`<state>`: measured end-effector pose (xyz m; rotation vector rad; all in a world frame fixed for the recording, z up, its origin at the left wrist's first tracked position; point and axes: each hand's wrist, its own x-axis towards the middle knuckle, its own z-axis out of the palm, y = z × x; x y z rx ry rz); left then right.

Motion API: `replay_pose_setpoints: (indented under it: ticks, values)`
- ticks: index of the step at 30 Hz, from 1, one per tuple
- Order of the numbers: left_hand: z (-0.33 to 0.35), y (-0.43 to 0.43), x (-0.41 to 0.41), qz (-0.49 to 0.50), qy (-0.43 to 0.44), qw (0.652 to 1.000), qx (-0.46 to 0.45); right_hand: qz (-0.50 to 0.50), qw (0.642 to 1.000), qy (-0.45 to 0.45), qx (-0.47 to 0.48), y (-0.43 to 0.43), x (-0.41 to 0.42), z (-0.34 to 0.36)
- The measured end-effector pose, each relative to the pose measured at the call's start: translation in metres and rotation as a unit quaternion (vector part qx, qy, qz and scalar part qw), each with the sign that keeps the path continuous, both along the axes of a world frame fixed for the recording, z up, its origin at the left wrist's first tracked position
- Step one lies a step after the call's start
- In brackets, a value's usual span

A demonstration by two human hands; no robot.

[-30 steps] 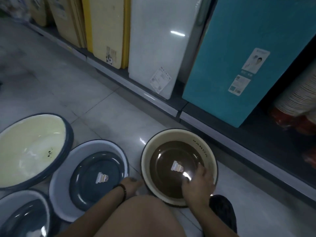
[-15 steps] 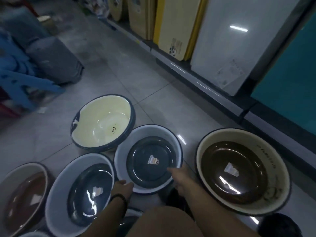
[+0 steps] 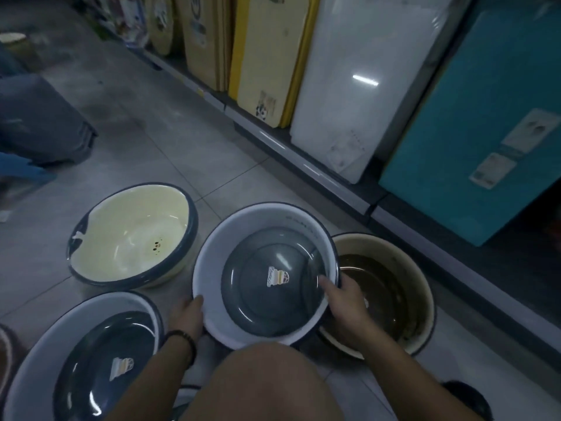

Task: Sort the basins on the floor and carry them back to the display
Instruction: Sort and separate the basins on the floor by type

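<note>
Both hands grip the grey-centred white basin (image 3: pixel 267 278) by opposite rim edges, left hand (image 3: pixel 189 317) outside, right hand (image 3: pixel 344 302) fingers hooked inside, tilted over the brown basin (image 3: pixel 385 293); treat it as rigid, slick and probably light, so hold the rolled rim.

Floor (image 3: pixel 170 153): grey tile w/ visible grout lines, scuffed dark patch upper centre-left. Low shelf edge (image 3: pixel 318 174) runs diagonally from top centre to lower right. On it, leaning upright, L to R: tan boards (image 3: pixel 200 34) at top centre; yellow-edged cream board (image 3: pixel 267 56) w/ panda sticker near its bottom; white board (image 3: pixel 361 83) w/ label at lower corner, light glare on face; teal board (image 3: pixel 473 123) at right w/ two labels. Upper left: grey bin (image 3: pixel 39 120), blurred; blue item (image 3: pixel 21 168) just below it, unclear what.
</note>
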<state>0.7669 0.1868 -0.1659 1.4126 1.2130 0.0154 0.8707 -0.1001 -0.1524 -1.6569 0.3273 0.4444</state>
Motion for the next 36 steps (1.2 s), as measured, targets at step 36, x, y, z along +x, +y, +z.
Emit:
replay_pose_setpoints:
  ticks: [36]
  values:
    - [-0.059, -0.198, 0.127, -0.321, 0.059, 0.913, 0.247, -0.179, 0.957, 0.009, -0.229, -0.183, -0.026, -0.085]
